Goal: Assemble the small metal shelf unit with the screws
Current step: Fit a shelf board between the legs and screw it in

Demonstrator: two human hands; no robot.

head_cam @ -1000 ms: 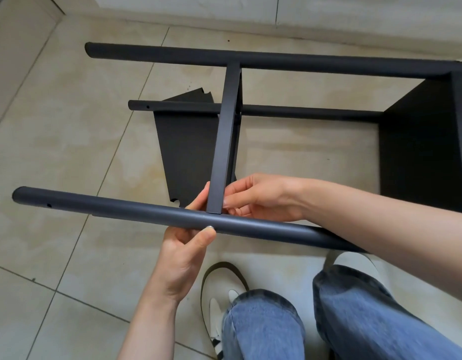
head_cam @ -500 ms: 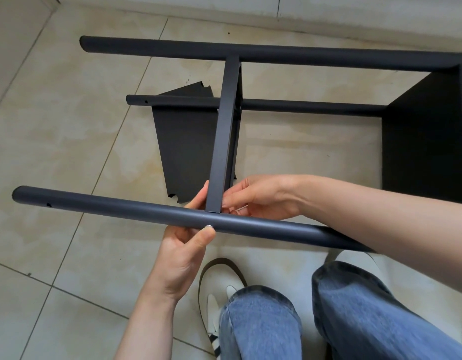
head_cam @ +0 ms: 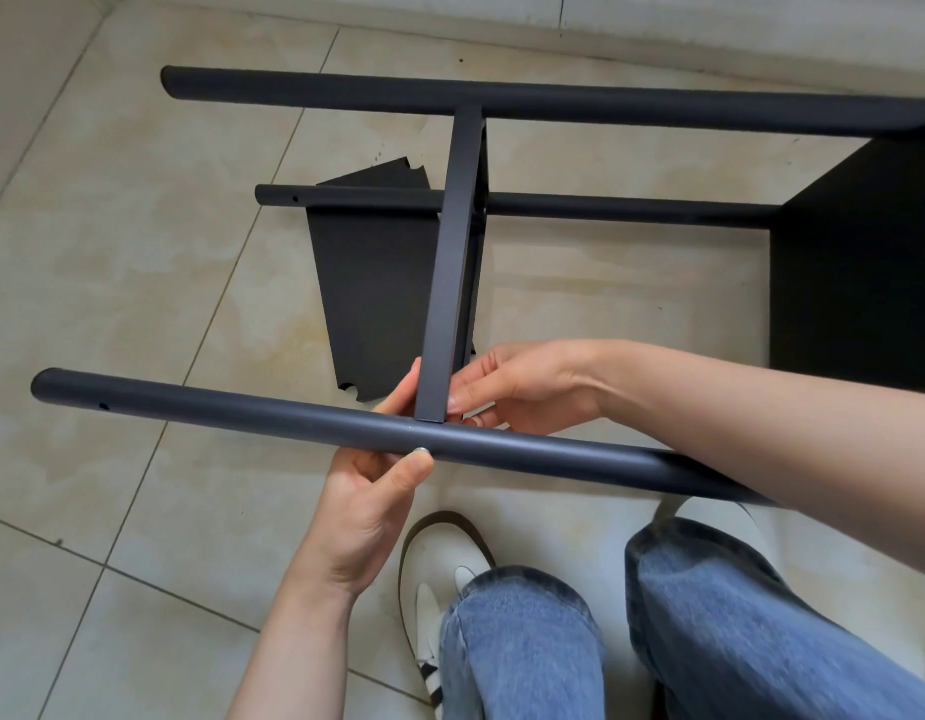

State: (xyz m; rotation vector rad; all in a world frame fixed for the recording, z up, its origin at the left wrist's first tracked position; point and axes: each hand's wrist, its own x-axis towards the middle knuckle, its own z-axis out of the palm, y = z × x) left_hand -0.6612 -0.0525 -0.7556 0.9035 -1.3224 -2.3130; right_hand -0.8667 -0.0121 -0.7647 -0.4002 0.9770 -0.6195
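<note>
L hand grasps the near tube from below, thumb pressed on a small silver screw head at the joint w/ the crossbar. R hand pinches the crossbar's lower end just above the tube. Shelf frame lies on its side on the tiled floor, w/ a loose black panel flat on the floor beneath it.

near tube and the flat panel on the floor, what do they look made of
Near tube: probably steel with a matte dark grey coating; it shows a soft sheen, a drilled hole and a small silver screw head. Flat panel: apparently thin sheet metal, matte black, with crisp notches cut in its edges.
</note>
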